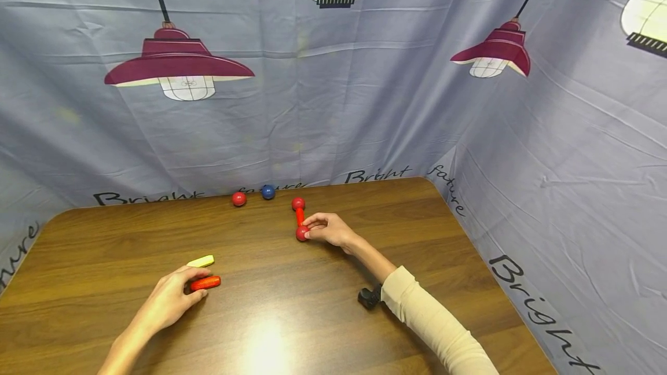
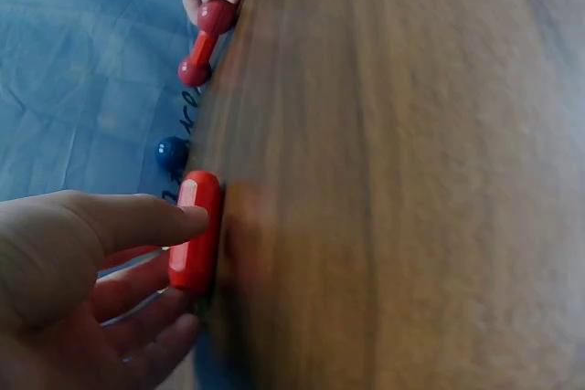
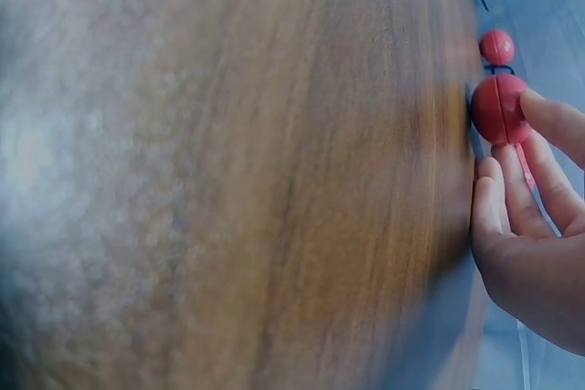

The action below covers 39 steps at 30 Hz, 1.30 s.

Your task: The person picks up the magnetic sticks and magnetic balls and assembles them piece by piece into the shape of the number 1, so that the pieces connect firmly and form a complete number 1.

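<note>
On the table (image 1: 271,282), two red balls joined by a red rod (image 1: 300,216) form a dumbbell shape. My right hand (image 1: 333,231) holds its near ball (image 1: 301,233), thumb on one side and fingers on the other; the far ball (image 1: 298,204) is untouched. Farther left, my left hand (image 1: 169,298) grips another red rod (image 1: 205,283) between thumb and fingers, as the left wrist view also shows. Just beyond that rod lies a yellow rod (image 1: 201,261), partly behind the left fingers. In the right wrist view, the held ball (image 3: 500,110) looks largest.
A loose red ball (image 1: 239,199) and a blue ball (image 1: 268,192) sit near the table's back edge. A small black object (image 1: 369,298) lies beside the right sleeve (image 1: 417,305). A printed curtain (image 1: 292,103) hangs behind the table and along its right side.
</note>
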Motion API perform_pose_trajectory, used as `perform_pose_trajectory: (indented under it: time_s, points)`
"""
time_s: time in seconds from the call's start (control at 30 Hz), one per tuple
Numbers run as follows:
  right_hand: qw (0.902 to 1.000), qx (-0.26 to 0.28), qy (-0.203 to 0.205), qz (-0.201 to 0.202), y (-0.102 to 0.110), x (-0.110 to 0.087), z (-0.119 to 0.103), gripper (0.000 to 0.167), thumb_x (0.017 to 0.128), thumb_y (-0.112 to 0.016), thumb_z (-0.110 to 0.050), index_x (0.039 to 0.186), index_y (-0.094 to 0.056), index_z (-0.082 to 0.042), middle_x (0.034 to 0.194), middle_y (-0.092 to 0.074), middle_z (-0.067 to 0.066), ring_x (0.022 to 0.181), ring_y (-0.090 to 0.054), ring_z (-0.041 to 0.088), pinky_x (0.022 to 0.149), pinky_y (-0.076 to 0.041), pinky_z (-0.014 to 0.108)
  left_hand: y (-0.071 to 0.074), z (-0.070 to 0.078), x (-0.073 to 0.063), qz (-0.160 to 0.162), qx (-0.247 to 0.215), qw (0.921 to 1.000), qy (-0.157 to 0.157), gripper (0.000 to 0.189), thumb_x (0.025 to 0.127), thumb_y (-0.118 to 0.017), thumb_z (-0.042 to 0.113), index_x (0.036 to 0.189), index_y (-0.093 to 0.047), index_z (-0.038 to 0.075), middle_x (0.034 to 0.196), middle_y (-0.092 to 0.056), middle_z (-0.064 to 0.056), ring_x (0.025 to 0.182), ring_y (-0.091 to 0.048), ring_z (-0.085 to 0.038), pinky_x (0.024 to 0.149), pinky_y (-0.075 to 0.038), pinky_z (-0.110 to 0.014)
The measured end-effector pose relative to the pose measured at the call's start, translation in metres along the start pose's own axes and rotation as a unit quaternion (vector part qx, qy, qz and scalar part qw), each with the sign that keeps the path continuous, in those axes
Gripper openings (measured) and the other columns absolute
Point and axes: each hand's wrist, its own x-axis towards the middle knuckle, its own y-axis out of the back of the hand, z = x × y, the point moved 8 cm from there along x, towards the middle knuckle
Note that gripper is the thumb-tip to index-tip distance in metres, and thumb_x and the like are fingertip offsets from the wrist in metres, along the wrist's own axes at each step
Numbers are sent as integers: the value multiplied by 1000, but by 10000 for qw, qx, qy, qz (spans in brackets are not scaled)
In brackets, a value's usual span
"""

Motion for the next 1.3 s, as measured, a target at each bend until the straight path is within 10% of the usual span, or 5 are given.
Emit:
perform_pose_trajectory:
  time_s: [0.7, 1.3]
  points:
    - [10000, 31, 13, 6, -2, 0, -1, 31, 87, -68, 6, 116, -62, 14, 107, -67, 24, 91, -65, 19, 83, -53, 32, -7, 1, 2, -23, -787, 9963, 337, 24, 81, -78, -2, 103, -72, 4, 96, -70, -2, 80, -65, -13, 70, -56, -28]
    - [9998, -10, -72, 193, 7, 20, 33, 32, 86, -75, -2, 116, -67, 6, 103, -70, 13, 89, -64, 14, 78, -53, 25, -35, 22, 27, -217, -2280, 9678, 1042, 34, 91, -71, 5, 123, -65, -5, 100, -68, -10, 88, -67, -20, 69, -54, -25]
